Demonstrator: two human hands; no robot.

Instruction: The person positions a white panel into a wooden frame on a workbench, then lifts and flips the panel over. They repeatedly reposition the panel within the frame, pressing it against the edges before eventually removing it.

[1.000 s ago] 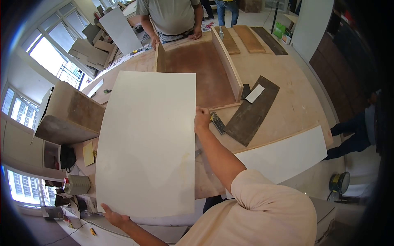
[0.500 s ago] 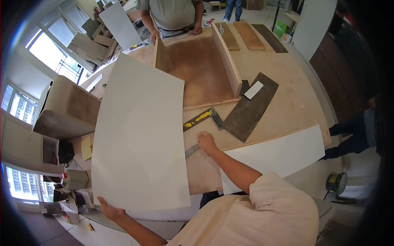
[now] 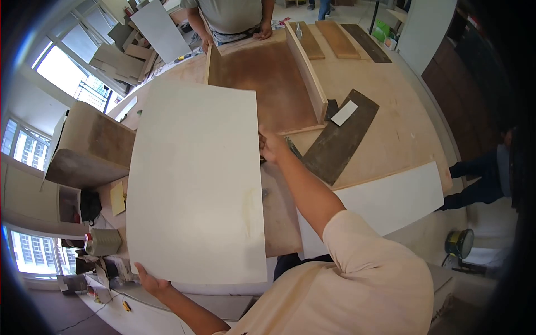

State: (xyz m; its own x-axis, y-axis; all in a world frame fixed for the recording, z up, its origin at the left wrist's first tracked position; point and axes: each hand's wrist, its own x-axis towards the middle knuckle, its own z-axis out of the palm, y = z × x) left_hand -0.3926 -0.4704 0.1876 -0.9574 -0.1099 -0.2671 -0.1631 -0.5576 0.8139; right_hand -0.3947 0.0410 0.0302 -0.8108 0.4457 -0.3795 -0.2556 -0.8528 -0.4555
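Observation:
A large white sheet [image 3: 195, 184] covers the left part of the wooden table [image 3: 402, 111]. My left hand [image 3: 152, 281] holds its lower left corner, the thumb up at the edge. My right hand [image 3: 269, 144] is at the sheet's right edge, fingers bent round it and partly hidden. Beyond the sheet lies a shallow wooden tray-like box [image 3: 268, 78] with raised sides. Right of my right hand, a dark board [image 3: 346, 139] bears a small white piece [image 3: 344, 113]. The metal tool beside it is mostly hidden by my forearm.
Another white sheet [image 3: 391, 198] lies at the near right table edge. Across the table a person [image 3: 231, 22] touches the box. Three boards [image 3: 338, 39] lie at the far edge. A curved brown panel [image 3: 92, 145] stands at left, above a jerrycan [image 3: 103, 243]. Another person's legs [image 3: 474, 178] are at right.
My right hand has moved up and away from the flat metal strip to the sheet's right edge. The sheet's far end has come down and lies squarer. My left hand stays at the corner.

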